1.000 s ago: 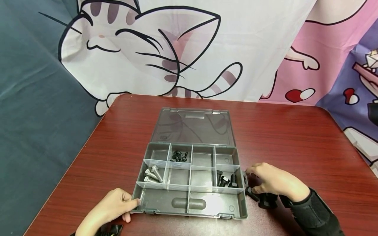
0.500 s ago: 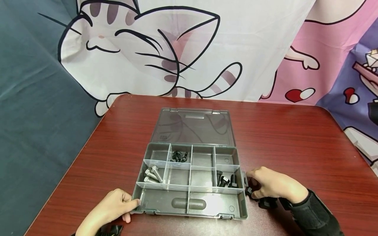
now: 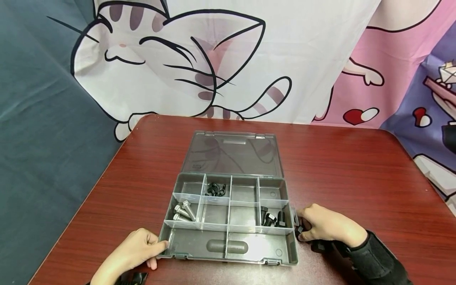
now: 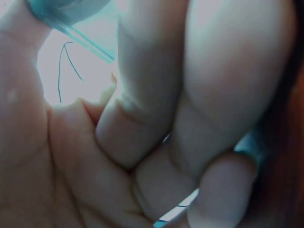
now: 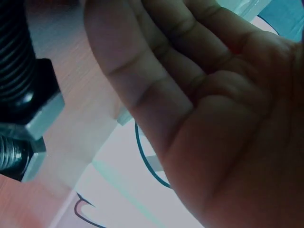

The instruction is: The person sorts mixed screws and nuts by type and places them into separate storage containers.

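Note:
My left hand (image 3: pixel 137 247) pinches the front left corner of a smoky grey compartment box (image 3: pixel 194 259), thumb on the rim. Its curled fingers fill the left wrist view. Right of the box, my right hand (image 3: pixel 329 223) bends down to the table, its thumb and fingers around a black hex bolt (image 3: pixel 298 229) that is mostly hidden. Two black bolts with hex heads (image 5: pixel 45 102) show beside the fingers in the right wrist view. Silver bolts (image 3: pixel 185 209) lie in a left compartment, black bolts (image 3: pixel 270 218) in a right one, and small black hardware (image 3: pixel 215 189) in a back one.
The box's clear grey lid (image 3: pixel 233 154) lies folded back behind it on the reddish wooden table (image 3: pixel 342 162). A cat-printed curtain (image 3: pixel 306 51) hangs behind the table. A dark object (image 3: pixel 139 278) sits below my left wrist.
My right hand has shifted slightly toward the near edge, and its thumb now covers most of the bolt that showed before. The left hand and box stay nearly still.

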A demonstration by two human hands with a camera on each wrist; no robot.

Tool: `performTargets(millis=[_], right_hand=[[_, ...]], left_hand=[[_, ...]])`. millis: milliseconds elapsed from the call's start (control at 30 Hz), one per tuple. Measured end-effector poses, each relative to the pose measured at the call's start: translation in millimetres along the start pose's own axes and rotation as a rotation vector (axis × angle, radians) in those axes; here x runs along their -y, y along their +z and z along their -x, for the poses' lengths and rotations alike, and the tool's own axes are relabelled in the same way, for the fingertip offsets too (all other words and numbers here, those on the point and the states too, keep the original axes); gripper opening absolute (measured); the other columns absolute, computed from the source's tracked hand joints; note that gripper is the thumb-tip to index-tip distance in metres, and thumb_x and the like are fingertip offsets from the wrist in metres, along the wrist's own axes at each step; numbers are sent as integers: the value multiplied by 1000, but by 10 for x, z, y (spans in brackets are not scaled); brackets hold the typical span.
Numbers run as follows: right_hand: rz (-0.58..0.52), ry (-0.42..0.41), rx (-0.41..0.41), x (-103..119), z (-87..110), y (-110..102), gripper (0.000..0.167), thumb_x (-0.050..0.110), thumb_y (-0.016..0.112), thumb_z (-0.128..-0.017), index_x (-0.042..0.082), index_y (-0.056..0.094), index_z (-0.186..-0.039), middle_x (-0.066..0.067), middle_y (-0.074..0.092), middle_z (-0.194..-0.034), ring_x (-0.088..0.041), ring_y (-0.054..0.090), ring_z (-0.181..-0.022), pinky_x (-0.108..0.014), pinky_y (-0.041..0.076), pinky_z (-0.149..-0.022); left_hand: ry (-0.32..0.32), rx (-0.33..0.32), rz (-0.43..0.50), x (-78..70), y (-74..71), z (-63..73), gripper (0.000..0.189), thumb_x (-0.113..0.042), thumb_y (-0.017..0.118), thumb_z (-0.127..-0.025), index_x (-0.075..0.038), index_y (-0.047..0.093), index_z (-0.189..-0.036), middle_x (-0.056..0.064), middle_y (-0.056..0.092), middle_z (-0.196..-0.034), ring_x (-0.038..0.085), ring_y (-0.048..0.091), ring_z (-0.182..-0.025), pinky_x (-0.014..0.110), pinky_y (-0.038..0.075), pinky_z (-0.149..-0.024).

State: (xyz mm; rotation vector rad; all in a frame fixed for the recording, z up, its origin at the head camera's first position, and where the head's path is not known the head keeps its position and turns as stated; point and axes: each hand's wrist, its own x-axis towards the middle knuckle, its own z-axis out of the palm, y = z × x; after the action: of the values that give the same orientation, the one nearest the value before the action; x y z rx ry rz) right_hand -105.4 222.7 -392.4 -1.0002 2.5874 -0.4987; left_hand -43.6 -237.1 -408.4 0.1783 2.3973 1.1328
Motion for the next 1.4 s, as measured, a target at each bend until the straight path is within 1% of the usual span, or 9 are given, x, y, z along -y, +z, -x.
performTargets(millis=[200,467,633,767,900,967,1200,1400], right_hand=[[3,-9,-19,-1,14,12,25,20,75,-65,18,50,-67,17,39,-51,2,37,-46,-21,34,-44],[-26,-41,-41,-34,45,13,25,20,74,-68,19,49,-66,17,38,-50,4,37,-45,-19,34,-44],[-43,-37,-43,-38,66,-35,21,22,75,-70,20,54,-70,17,39,-52,4,38,-47,-19,35,-46],[-56,-31,-53,-49,89,-101,16,23,74,-71,19,59,-76,17,40,-53,4,38,-47,-20,37,-47],[-75,-21,-70,-70,123,-172,17,22,74,-72,16,63,-82,17,42,-54,4,40,-48,-20,37,-48],[-79,-11,-75,-75,133,-210,17,22,74,-73,15,62,-82,17,43,-55,4,40,-49,-20,37,-47],[-40,9,-97,-23,113,-315,19,23,75,-72,18,56,-74,16,42,-55,3,39,-49,-20,36,-46],[-5,10,-103,42,56,-375,21,22,75,-72,19,53,-72,15,40,-57,2,37,-50,-20,34,-46]], left_hand=[[-11,-6,-5,10,13,-3,40,-29,61,-84,-4,56,-54,2,56,-44,15,55,-51,24,41,-51],[4,0,-5,6,8,-7,41,-30,60,-85,-4,56,-53,1,56,-45,16,56,-49,25,43,-54],[2,3,-4,8,7,-6,41,-30,60,-85,-4,56,-53,1,56,-45,16,56,-49,25,43,-55],[2,2,-3,10,11,-5,41,-29,60,-85,-4,57,-53,1,56,-45,16,56,-49,25,43,-55],[1,3,-1,11,9,-7,41,-29,60,-85,-4,56,-53,1,56,-45,16,56,-50,25,43,-55],[3,3,-2,10,5,-7,41,-29,60,-85,-4,56,-53,1,56,-45,16,56,-49,24,43,-55],[1,1,-9,1,-2,-11,41,-29,60,-85,-4,56,-53,1,56,-45,15,56,-50,24,41,-52],[4,-1,-16,-8,-7,-6,41,-28,60,-85,-4,56,-53,1,56,-44,15,55,-49,24,41,-51]])
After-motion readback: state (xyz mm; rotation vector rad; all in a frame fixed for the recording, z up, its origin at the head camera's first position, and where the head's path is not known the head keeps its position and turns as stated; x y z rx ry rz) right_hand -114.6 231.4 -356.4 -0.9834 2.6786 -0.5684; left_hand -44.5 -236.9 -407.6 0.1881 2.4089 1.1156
